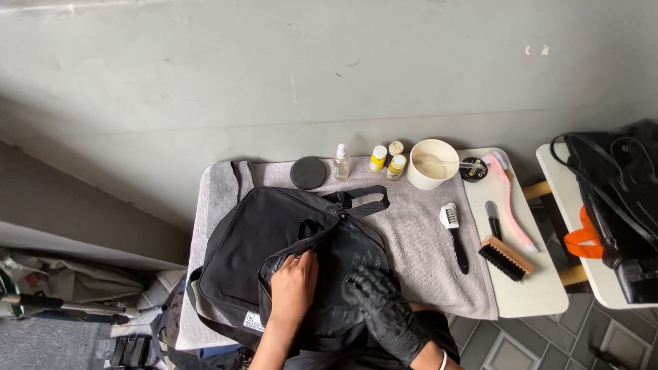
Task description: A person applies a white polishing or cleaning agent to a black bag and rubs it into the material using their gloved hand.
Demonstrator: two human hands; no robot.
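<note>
Two hands lie on a black bag [267, 240] that rests on a grey towel [418, 253] spread over a white worktop [541, 288]. The left hand [293, 286] is bare and lies flat on the front panel of the bag, with the fingers bent a little and pressing the fabric; it grips nothing. The right hand [384, 308] wears a black glove and lies with spread fingers on the same panel, just beside the left one; whether it holds something under the palm I cannot tell. The bag covers the left part of the towel, and its strap [363, 199] lies toward the back. Behind the bag stand a round black sponge [308, 172], a small clear spray bottle [341, 162], some small yellow bottles [387, 162] and a cream bowl [432, 164]. To the right of the bag lie a small brush with a black handle [455, 236], a wooden brush with black bristles [505, 257] and a pink brush [510, 199]. Another black bag with an orange strap [617, 205] sits on a second table at the right edge.
</note>
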